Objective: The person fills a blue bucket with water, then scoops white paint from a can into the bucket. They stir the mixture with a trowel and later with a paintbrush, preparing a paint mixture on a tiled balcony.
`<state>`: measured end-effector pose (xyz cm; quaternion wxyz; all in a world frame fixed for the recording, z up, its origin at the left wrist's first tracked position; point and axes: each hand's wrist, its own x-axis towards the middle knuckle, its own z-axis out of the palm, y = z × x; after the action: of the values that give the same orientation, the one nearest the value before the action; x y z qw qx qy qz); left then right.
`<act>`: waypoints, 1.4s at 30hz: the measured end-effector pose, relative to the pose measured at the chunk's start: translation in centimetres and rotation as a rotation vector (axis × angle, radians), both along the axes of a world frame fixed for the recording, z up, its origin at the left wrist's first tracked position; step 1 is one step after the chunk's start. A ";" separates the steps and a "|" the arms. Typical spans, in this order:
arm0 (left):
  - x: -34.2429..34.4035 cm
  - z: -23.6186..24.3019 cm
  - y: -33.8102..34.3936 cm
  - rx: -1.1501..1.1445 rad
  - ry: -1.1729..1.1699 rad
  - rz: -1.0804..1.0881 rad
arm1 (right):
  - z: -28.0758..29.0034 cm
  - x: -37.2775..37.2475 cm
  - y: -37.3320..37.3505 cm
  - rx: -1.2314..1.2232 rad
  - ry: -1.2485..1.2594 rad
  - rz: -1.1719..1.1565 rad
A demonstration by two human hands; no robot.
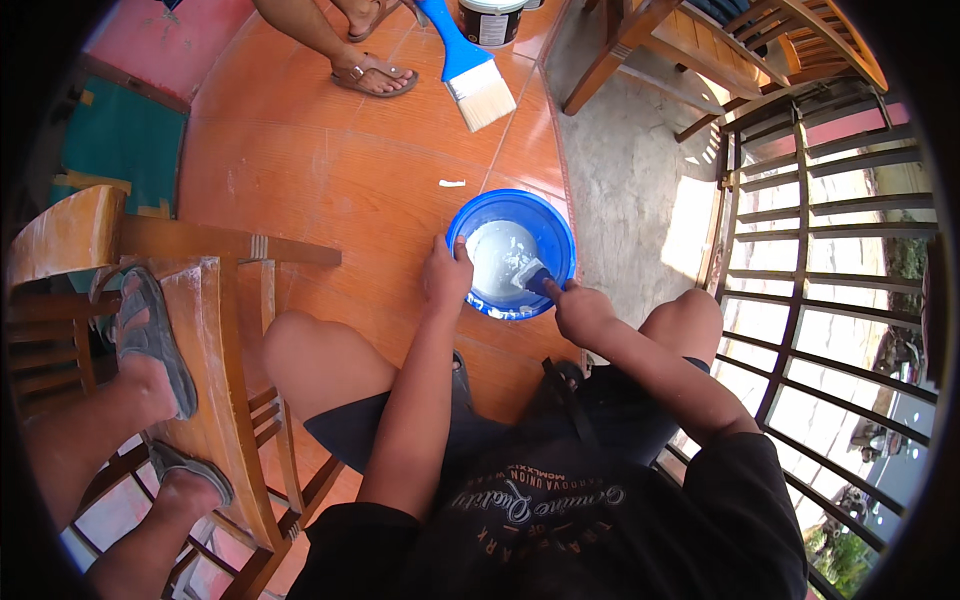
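Observation:
A round blue basin [566,228] sits on the orange tiled floor in front of me, with thick white liquid [495,255] inside and white smears on its near rim. At its left side, my left hand [446,272] grips the rim with the thumb up at the edge. My right hand [583,312] closes around a dark blue handled tool [540,281] at the basin's right near edge. The tool's flat end dips into the white liquid; whether it is a scraper or a brush I cannot tell.
A wide paintbrush [481,93] with a blue handle and pale bristles shows beyond the basin, near a white-lidded bucket [490,24]. One person's sandalled foot [375,75] is at the far left. Another person's feet [158,345] rest on a wooden chair [205,400]. Metal railing [790,300] runs along the right.

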<state>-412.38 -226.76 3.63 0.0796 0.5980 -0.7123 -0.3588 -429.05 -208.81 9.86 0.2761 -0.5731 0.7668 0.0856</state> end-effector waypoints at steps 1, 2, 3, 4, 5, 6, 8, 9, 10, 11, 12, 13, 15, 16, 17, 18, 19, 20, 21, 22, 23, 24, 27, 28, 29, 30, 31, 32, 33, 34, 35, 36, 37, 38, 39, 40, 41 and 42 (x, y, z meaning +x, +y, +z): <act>-0.1 -0.5 0.2 -0.023 0.024 0.023 | -0.1 -0.1 -0.1 0.049 0.019 0.052; -0.4 -0.9 0.4 -0.064 0.057 0.045 | -0.1 -0.2 -0.2 0.074 0.057 0.097; -0.6 -1.3 0.6 -0.083 0.078 0.067 | 0.0 -0.3 -0.3 0.115 0.043 0.129; -0.7 -1.6 0.8 -0.122 0.095 0.077 | 0.3 -0.5 -0.4 0.131 0.048 0.154; -0.8 -1.9 0.8 -0.140 0.101 0.087 | 0.7 -0.7 -0.5 0.186 0.059 0.179; -0.9 -2.1 1.0 -0.153 0.101 0.097 | 1.3 -1.0 -0.7 0.191 0.055 0.197; -1.1 -2.4 1.1 -0.156 0.085 0.124 | 2.8 -1.3 -1.1 0.268 0.055 0.226; -1.3 -2.5 1.1 -0.166 0.073 0.139 | 3.7 -1.5 -1.4 0.301 0.060 0.237; -1.3 -2.7 1.2 -0.170 0.064 0.151 | 4.6 -1.6 -1.8 0.322 0.058 0.250; -1.4 -2.8 1.2 -0.183 0.053 0.159 | 5.5 -1.6 -2.2 0.341 0.055 0.262; -1.5 -2.8 1.1 -0.196 0.041 0.167 | 6.4 -1.7 -2.4 0.345 0.047 0.261; -1.5 -2.9 1.1 -0.185 0.032 0.168 | 7.3 -1.8 -2.5 0.351 0.039 0.260; -1.5 -3.0 1.0 -0.168 0.019 0.170 | 8.7 -1.9 -2.5 0.359 0.035 0.264; -1.5 -3.1 1.0 -0.183 0.018 0.161 | 9.2 -2.0 -2.4 0.361 0.040 0.266; -1.5 -3.1 1.0 -0.198 0.018 0.152 | 9.6 -2.1 -2.2 0.381 0.053 0.270; -1.4 -3.1 1.0 -0.190 0.009 0.136 | 10.0 -2.2 -1.9 0.359 0.056 0.271; -1.4 -3.1 1.0 -0.188 0.019 0.139 | 10.3 -2.3 -1.6 0.356 0.064 0.275; -1.4 -3.0 1.0 -0.169 0.022 0.139 | 10.5 -2.4 -1.5 0.365 0.080 0.277; -1.4 -2.9 0.9 -0.152 0.023 0.137 | 10.8 -2.4 -1.3 0.361 0.085 0.287; -1.4 -2.8 1.0 -0.149 0.018 0.149 | 11.2 -2.5 -1.1 0.372 0.096 0.294; -1.5 -2.6 1.0 -0.149 0.013 0.160 | 11.6 -2.7 -1.1 0.378 0.115 0.299; -1.5 -2.4 1.1 -0.155 0.005 0.166 | 12.0 -2.9 -1.1 0.358 0.110 0.308; -1.5 -1.8 1.0 -0.102 0.018 0.168 | 12.9 -4.3 -1.6 0.307 -0.024 0.196; -1.5 -1.7 1.0 -0.090 0.016 0.169 | 12.9 -5.2 -2.0 0.303 -0.163 0.072; -1.5 -1.6 1.0 -0.074 0.009 0.166 | 12.7 -6.2 -2.3 0.260 -0.333 -0.057; -1.5 -1.5 0.9 -0.076 -0.001 0.166 | 11.6 -6.6 -2.7 0.208 -0.508 -0.183; -1.5 -1.5 0.9 -0.090 0.002 0.162 | 10.4 -7.1 -2.9 0.246 -0.654 -0.299; -1.5 -1.6 0.9 -0.120 0.002 0.160 | 9.2 -7.7 -2.9 0.308 -0.775 -0.448; -1.5 -1.7 0.9 -0.140 -0.003 0.152 | 7.8 -8.1 -2.7 0.353 -0.940 -0.590; -1.5 -1.8 0.9 -0.147 -0.004 0.157 | 6.2 -8.0 -2.2 0.327 -1.023 -0.673; -1.5 -1.9 0.9 -0.141 -0.011 0.157 | 5.0 -8.2 -1.6 0.349 -1.055 -0.728; -1.5 -2.0 0.9 -0.124 -0.024 0.150 | 4.0 -8.4 -1.0 0.367 -1.112 -0.778; -1.6 -2.1 0.9 -0.143 -0.009 0.155 | 3.2 -8.6 -0.4 0.395 -1.118 -0.855; -1.6 -2.1 0.9 -0.150 -0.001 0.153 | 2.7 -8.6 0.4 0.406 -1.114 -0.930; -1.6 -2.2 0.9 -0.140 -0.003 0.148 | 2.5 -8.7 0.9 0.403 -1.161 -0.912; -1.6 -2.2 1.0 -0.158 0.013 0.161 | 2.5 -8.8 1.5 0.411 -1.153 -0.922; -1.6 -2.3 1.1 -0.163 0.018 0.175 | 2.8 -8.9 1.9 0.417 -1.120 -0.939; -1.7 -2.4 1.2 -0.158 0.020 0.182 | 3.2 -9.0 2.2 0.405 -1.100 -0.922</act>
<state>-414.05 -225.61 1.24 0.1660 0.6482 -0.6804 -0.2988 -438.02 -206.59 13.05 0.7279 -0.0916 0.6499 -0.1985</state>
